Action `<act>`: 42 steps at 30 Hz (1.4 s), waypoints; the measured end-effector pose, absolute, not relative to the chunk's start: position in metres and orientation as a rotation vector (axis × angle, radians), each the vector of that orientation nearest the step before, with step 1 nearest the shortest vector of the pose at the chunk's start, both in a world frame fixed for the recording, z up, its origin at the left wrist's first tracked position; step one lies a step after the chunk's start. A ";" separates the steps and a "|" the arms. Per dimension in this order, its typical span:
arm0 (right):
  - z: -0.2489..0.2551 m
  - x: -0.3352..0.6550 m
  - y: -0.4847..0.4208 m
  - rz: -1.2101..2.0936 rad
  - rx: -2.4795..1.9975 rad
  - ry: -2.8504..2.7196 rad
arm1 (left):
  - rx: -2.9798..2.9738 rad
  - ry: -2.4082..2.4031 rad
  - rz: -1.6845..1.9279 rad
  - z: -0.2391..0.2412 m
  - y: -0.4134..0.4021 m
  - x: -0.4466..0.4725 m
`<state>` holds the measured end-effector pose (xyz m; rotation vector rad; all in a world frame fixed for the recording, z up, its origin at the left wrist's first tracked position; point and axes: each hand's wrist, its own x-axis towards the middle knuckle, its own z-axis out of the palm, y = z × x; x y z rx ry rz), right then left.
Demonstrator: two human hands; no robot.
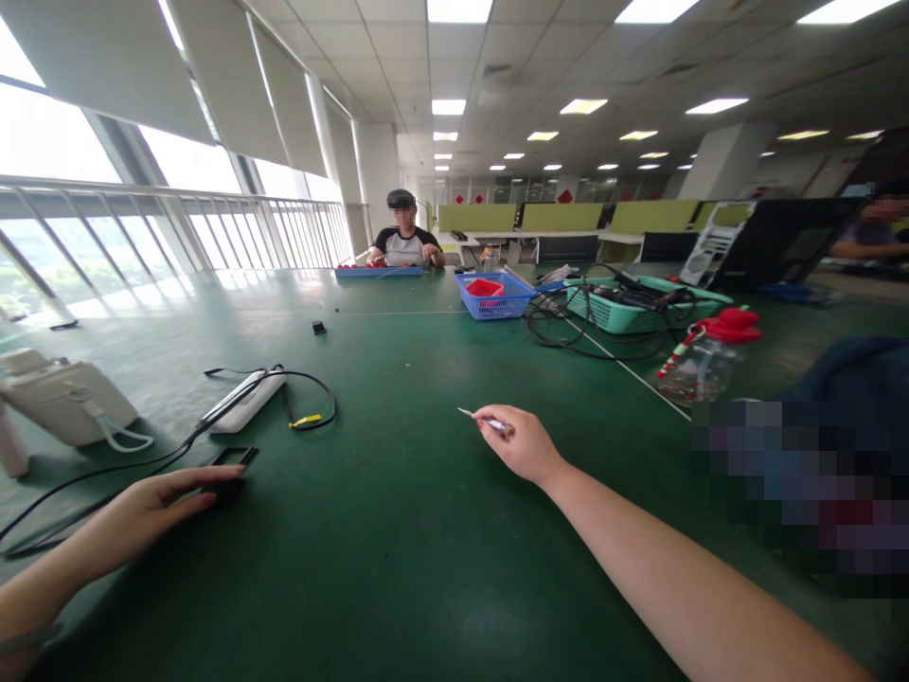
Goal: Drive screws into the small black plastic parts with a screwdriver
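My right hand (522, 443) is closed around a small screwdriver (501, 428) above the middle of the green table. Its thin metal tip points left, and the fingers cover part of the handle. At the left, my left hand (167, 497) has its thumb and fingers about a black rectangular thing (236, 457) with a frame-like top, low over the table. The hand hides much of that thing, so its kind does not show. Just beyond it lie a white power strip (245, 403) and a black cable (333, 403) with a yellow tag.
A beige device (67, 398) with a strap stands far left. A small black piece (319, 328) lies ahead. Beyond are a blue basket (497, 301), a green basket (617, 317) with tangled cables, and a red-lidded bottle (700, 365). A person (404, 242) sits across the table (398, 568).
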<state>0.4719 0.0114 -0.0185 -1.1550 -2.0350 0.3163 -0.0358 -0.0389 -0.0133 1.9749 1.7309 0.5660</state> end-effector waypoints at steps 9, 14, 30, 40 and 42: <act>-0.019 0.472 0.011 0.325 -1.151 -2.025 | 2.318 2.157 0.416 -0.026 -0.018 -0.055; -0.019 0.471 0.011 0.341 -1.146 -2.025 | 2.429 2.207 0.229 -0.030 -0.016 -0.048; -0.020 0.471 0.012 0.343 -1.148 -2.044 | 2.221 2.203 0.382 -0.024 -0.056 -0.010; -0.021 0.472 0.012 0.344 -1.131 -2.036 | 2.181 2.190 0.323 -0.019 -0.063 0.013; -0.020 0.471 0.011 0.344 -1.126 -2.037 | 2.180 2.131 0.338 -0.008 -0.060 0.027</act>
